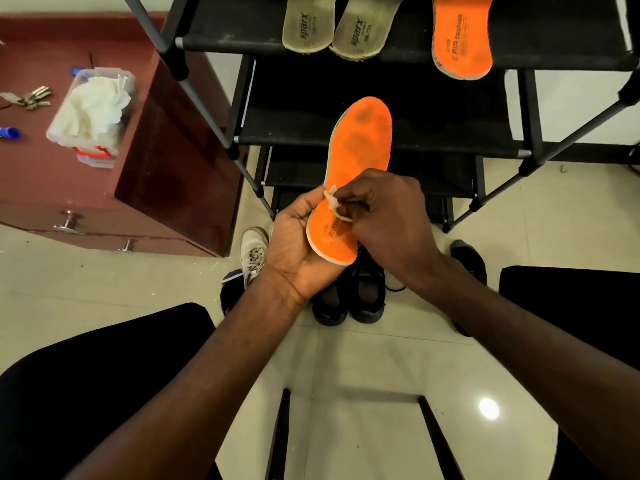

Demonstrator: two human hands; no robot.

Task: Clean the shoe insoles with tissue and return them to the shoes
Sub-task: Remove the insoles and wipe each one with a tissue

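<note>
My left hand (294,247) grips the heel end of an orange insole (360,147), which points up and away in front of the shoe rack. A small crumpled white tissue (331,199) is pinched in my right hand (388,216) and pressed on the insole's middle. A second orange insole (462,36) and two beige insoles (339,26) lie on the rack's top shelf. Below my hands, a pair of black shoes (349,296) stands on the floor, with a white sneaker (254,252) to their left.
A black shoe rack (298,126) with several shelves stands ahead. On the brown cabinet (166,143) at left sit a clear plastic box of tissues (91,112), keys (33,97) and a blue pen. My knees fill the lower corners above the tiled floor.
</note>
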